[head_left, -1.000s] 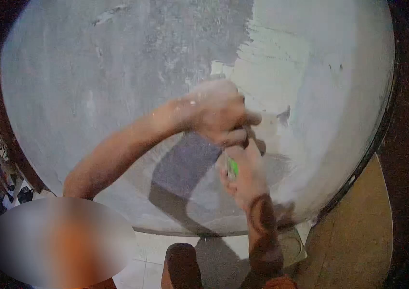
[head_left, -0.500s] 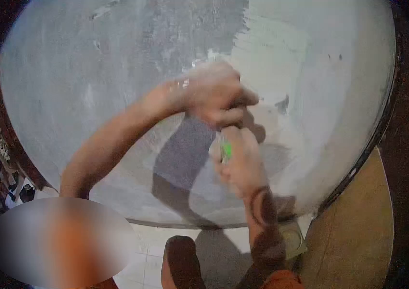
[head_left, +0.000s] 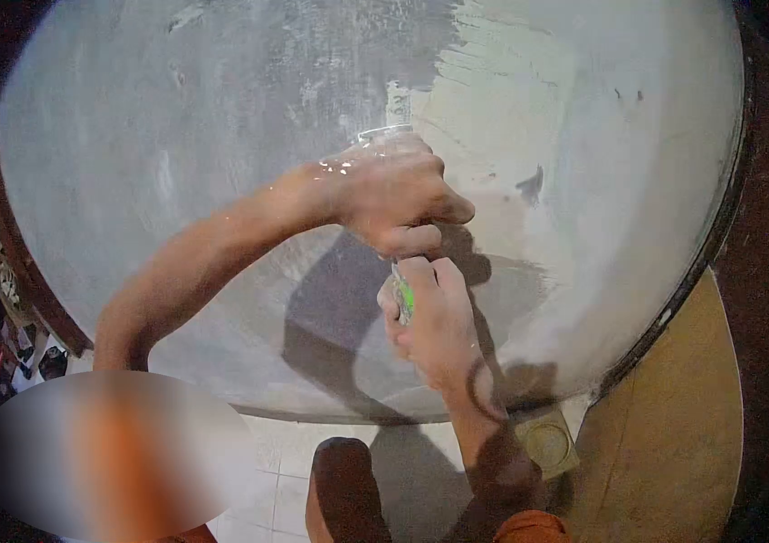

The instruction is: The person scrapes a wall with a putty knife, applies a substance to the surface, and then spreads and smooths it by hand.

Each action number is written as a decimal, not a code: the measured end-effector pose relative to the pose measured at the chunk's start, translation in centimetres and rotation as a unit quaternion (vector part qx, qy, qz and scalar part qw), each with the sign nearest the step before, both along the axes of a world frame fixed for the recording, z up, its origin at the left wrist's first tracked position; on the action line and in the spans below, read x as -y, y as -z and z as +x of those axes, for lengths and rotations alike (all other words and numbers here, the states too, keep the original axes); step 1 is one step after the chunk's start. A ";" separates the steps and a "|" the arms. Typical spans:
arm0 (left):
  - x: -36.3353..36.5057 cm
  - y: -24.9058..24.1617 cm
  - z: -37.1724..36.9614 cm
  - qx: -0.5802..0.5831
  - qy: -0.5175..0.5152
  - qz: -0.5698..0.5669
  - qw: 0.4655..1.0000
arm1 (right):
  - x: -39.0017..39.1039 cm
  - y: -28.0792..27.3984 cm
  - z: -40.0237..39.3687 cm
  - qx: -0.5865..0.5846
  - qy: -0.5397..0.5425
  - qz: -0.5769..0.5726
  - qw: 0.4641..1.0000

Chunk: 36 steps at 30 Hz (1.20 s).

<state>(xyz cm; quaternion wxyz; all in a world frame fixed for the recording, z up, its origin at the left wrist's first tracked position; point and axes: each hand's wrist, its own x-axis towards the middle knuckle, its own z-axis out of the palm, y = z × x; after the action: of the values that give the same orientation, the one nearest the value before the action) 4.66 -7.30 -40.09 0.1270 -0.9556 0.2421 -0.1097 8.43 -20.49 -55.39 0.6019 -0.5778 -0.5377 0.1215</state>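
Observation:
A large pale grey surface (head_left: pixel 176 163) with a dark rim fills most of the head view, with a lighter cream patch (head_left: pixel 502 109) at upper centre right. My left hand (head_left: pixel 393 192) is closed over its middle, dotted with white specks; a thin pale edge shows just past its knuckles, and what it grips is mostly hidden. Close below it, my right hand (head_left: pixel 434 312) is wrapped round a small green and silvery object (head_left: pixel 404 297), which I cannot identify. Both hands cast dark shadows on the surface.
White floor tiles (head_left: pixel 262 498) and my leg (head_left: pixel 343 489) lie below the rim. A square pale item with a round top (head_left: pixel 547 442) is at the lower right, beside a tan panel (head_left: pixel 665 416). Small cluttered items stand at the far left. A blurred oval covers the lower left.
Both hands have shifted slightly left, and my right hand also down. The square pale item shows more fully beside my right forearm. Both hands remain closed.

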 end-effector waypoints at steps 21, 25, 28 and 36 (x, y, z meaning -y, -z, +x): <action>-0.7 -3.0 0.3 0.047 0.029 0.062 0.997 | -1.7 -2.7 0.2 -0.023 -0.013 0.060 0.998; 0.4 -6.6 0.0 0.056 -0.057 0.120 0.990 | 0.2 -8.3 0.5 -0.315 -0.177 0.031 0.932; 0.0 -2.3 0.2 0.036 0.012 0.039 0.999 | 2.1 -6.7 -1.3 -0.329 -0.088 -0.048 0.939; 2.5 5.0 1.0 -0.073 -0.024 0.059 0.995 | 1.5 5.6 0.0 0.028 0.106 0.079 0.991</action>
<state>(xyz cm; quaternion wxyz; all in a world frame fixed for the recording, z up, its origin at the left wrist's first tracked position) 5.68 -9.78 -45.10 0.1678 -0.9574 0.2341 -0.0222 8.42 -21.96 -60.96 0.6397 -0.5855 -0.4980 -0.0025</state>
